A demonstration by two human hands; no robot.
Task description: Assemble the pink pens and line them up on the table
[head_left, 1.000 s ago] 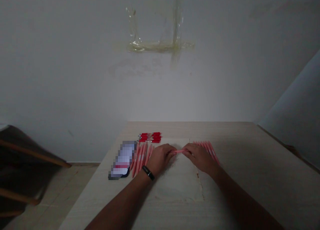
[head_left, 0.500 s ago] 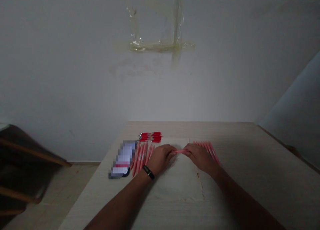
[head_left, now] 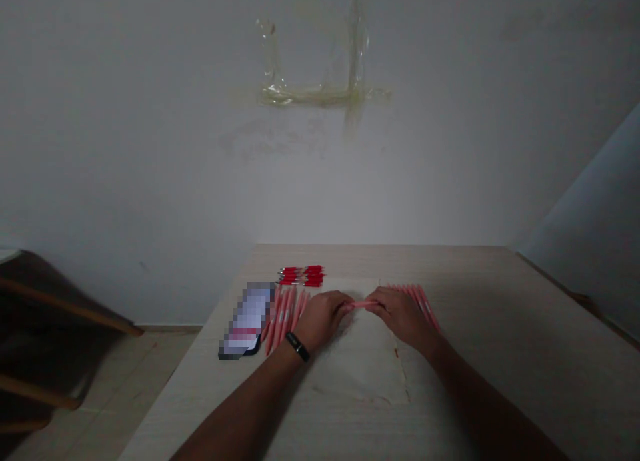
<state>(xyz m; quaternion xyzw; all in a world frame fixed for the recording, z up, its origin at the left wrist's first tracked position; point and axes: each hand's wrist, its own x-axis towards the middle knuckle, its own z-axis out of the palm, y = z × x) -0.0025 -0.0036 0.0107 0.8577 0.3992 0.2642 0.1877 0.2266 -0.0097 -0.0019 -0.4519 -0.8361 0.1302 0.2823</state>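
A slim pink pen (head_left: 361, 304) lies crosswise between my hands, above the middle of the table. My left hand (head_left: 323, 319), with a dark band at its wrist, pinches one end. The other end is in the closed fingers of my right hand (head_left: 399, 313); both ends are hidden by fingertips. Several pink pens (head_left: 283, 319) lie side by side just left of my left hand. Beyond my right hand is another row of pink pens (head_left: 423, 297), partly covered by that hand.
Red pens (head_left: 301, 275) are stacked toward the back of the pale wooden table (head_left: 450, 414). A phone (head_left: 246, 321), its screen blurred, lies near the left edge. The wall (head_left: 320, 194) rises behind the table. Dark furniture with wooden bars (head_left: 55, 341) stands at left.
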